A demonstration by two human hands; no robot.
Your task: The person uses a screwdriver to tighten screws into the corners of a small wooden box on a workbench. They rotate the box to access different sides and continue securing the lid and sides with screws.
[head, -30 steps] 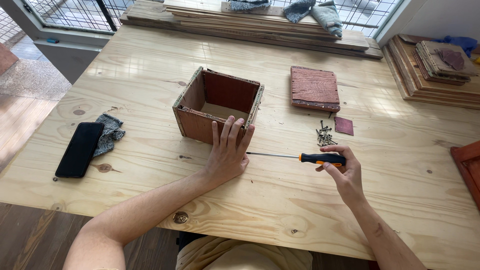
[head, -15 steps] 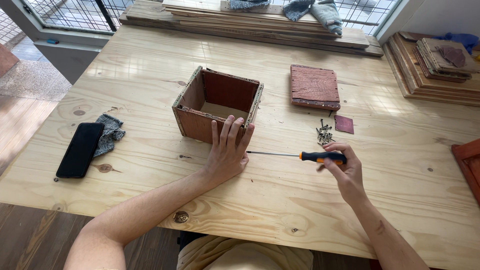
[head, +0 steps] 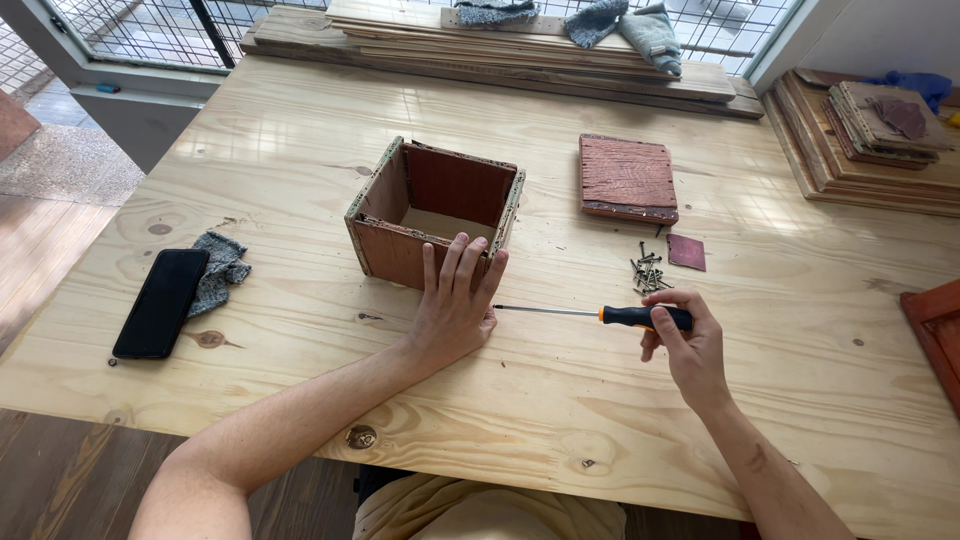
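Screwdriver (head: 640, 317) gripped in my right hand (head: 690, 350), tip toward the open wooden box (head: 435, 215) mid-table; my left hand (head: 455, 305) braces its four joined walls; lid panel (head: 628, 178) and screws (head: 648, 272) wait unused.

A woodworking workshop: pine workbench (head: 300, 150), stacked boards (head: 520, 50), loose screws (head: 648, 275), a screwdriver (head: 600, 314).

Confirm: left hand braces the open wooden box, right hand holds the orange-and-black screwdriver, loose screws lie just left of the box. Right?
Not quite. The screws lie to the right of the box, near the flat reddish panel, as the head view shows. The rest holds: the left hand presses against the box's near wall, and the right hand holds the screwdriver by its orange-and-black handle.
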